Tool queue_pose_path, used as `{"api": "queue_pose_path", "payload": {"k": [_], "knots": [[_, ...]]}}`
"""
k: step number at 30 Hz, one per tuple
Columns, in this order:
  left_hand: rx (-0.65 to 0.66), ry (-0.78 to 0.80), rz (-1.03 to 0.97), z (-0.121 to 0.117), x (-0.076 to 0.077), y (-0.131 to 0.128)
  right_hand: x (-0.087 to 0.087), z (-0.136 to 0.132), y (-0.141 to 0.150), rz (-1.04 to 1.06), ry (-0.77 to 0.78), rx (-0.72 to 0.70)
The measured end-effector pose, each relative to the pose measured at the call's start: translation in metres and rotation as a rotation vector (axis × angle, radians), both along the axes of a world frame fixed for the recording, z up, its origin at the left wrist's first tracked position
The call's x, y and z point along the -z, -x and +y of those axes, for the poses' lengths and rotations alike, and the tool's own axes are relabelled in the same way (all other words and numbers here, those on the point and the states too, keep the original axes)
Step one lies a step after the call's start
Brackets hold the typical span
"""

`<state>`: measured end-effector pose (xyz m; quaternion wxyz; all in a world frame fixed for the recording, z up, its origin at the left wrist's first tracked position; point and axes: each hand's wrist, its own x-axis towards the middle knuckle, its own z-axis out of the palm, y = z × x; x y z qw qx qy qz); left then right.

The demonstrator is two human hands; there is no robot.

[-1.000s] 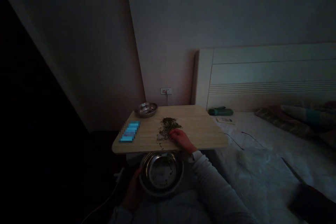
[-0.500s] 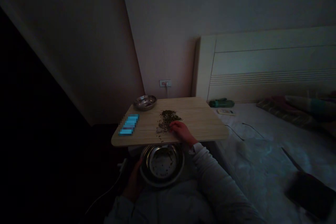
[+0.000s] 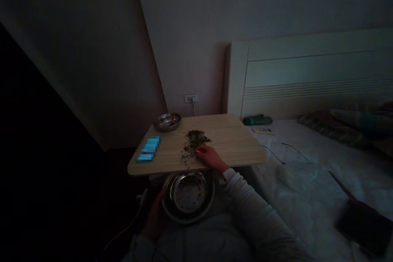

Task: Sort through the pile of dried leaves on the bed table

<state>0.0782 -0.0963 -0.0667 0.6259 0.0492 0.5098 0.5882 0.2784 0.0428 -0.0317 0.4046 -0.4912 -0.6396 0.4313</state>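
A loose heap of small dark green-brown bits [image 3: 196, 139], like seeds or dried leaves, is spread on the light wooden table [image 3: 233, 131]. My right hand [image 3: 210, 157] is at the heap's near right edge, its fingers drawn together in a pinch; whatever they hold is too small to make out. Below the table's front edge, my left hand [image 3: 156, 217] grips the left side of a shiny metal bowl [image 3: 188, 215]. Several dark bits lie scattered in the bottom of that bowl. Paler crumbs [image 3: 185, 157] sit just left of my right fingertips.
A second metal bowl [image 3: 168, 122] stands at the table's back left corner, with a lit, blurred-out phone [image 3: 149, 148] in front of it. To the right is a bed [image 3: 294, 196] holding a green bottle [image 3: 258, 120], a remote [image 3: 263, 130] and a dark flat object [image 3: 365, 227].
My right hand has shifted slightly down and left along the heap's near edge. The left hand still holds the bowl, and the view has tilted a little.
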Motion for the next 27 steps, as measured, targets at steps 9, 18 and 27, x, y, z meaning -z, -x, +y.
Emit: {"api": "queue_pose_path", "payload": {"k": [9, 18, 27], "knots": [[0.069, -0.006, -0.08, 0.001, 0.008, 0.003, -0.002, -0.001, 0.001, -0.073, -0.003, 0.03], [0.047, -0.017, -0.06, 0.0, 0.007, 0.001, -0.005, -0.003, 0.002, -0.146, -0.006, 0.05], [0.038, -0.035, -0.073, -0.003, 0.001, 0.0, -0.005, -0.005, 0.001, -0.158, -0.02, 0.034]]}}
